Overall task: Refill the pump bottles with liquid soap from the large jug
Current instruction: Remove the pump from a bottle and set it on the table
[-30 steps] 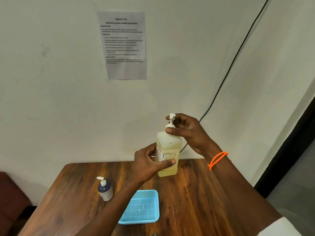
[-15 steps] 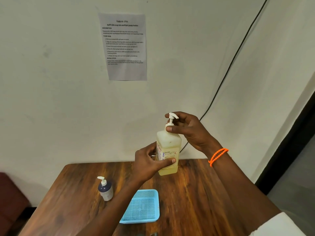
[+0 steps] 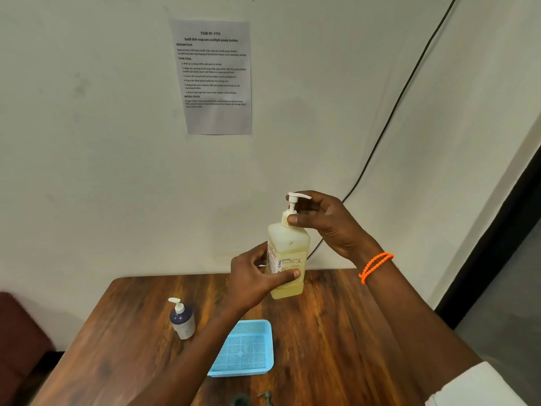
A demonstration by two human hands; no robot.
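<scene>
Yellow soap pump bottle point(image 3: 288, 256): held upright above the far edge of the wooden table point(image 3: 336, 332), labelled, holding pale yellow liquid. Left hand point(image 3: 251, 276): wrapped round the lower body, thumb across the label. Right hand point(image 3: 330, 222): fingers curled about the white pump head point(image 3: 294, 200) and collar. Orange beaded bracelet point(image 3: 375, 266): on the right wrist. Small dark pump bottle point(image 3: 182, 319): standing on the table, left. Blue mesh tray point(image 3: 243, 350): flat on the table, nearer the person. Printed task sheet point(image 3: 213, 77): fixed to the wall.
</scene>
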